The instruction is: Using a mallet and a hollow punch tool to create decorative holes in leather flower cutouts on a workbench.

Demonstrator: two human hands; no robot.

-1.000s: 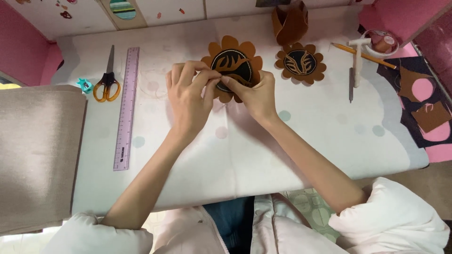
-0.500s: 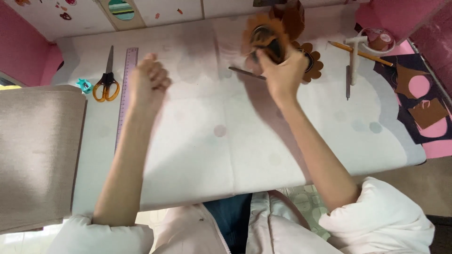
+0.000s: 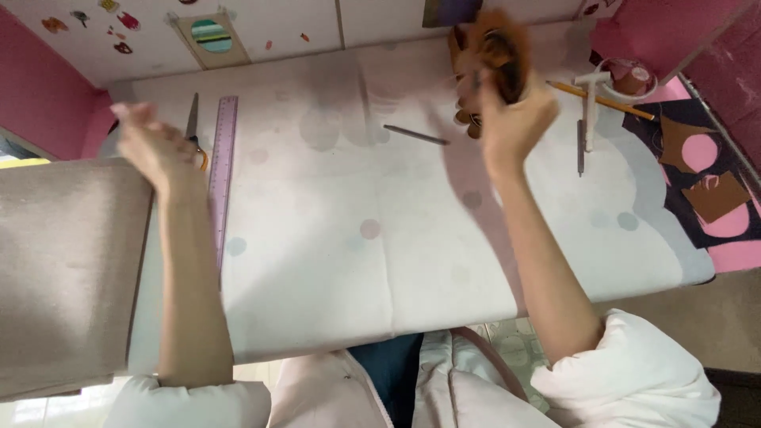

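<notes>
Nearest us, our left hand hovers blurred above the desk's left edge, just over the purple ruler and the scissors; we cannot tell whether its fingers are curled or loose. Toward the far edge, our right hand grips the brown flower-shaped cutout, lifted off the desk. A dark thin tool lies just left of that hand.

A white table with faint pastel dots fills the middle. Pink walls rise to its left and far right. Beyond its far edge stands a white cabinet with stickers. A beige cushion lies at its left.
</notes>
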